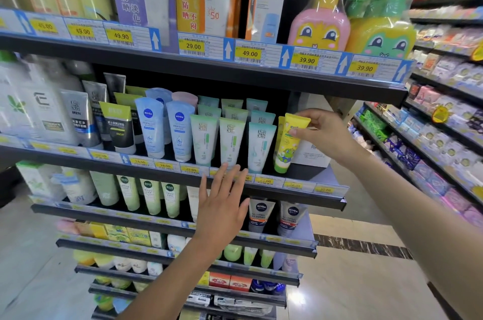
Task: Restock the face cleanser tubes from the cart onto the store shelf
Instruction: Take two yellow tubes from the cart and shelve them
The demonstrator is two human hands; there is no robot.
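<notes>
A yellow cleanser tube (287, 144) with a green frog picture stands cap-down at the right end of the second shelf (162, 162). My right hand (322, 131) pinches its flat top end between thumb and fingers. A second yellow tube stands partly hidden just behind it. To its left stand rows of pale green and teal tubes (230, 136). My left hand (222, 204) is flat and spread, fingers apart, in front of the shelf's price strip below those tubes, holding nothing. No cart is in view.
A white box (311, 155) stands just right of the yellow tube. Blue Nivea tubes (164, 126) and dark men's tubes fill the shelf's left. The shelf above (209, 63) hangs low over the tubes. An aisle floor (352, 280) and another shelving unit lie to the right.
</notes>
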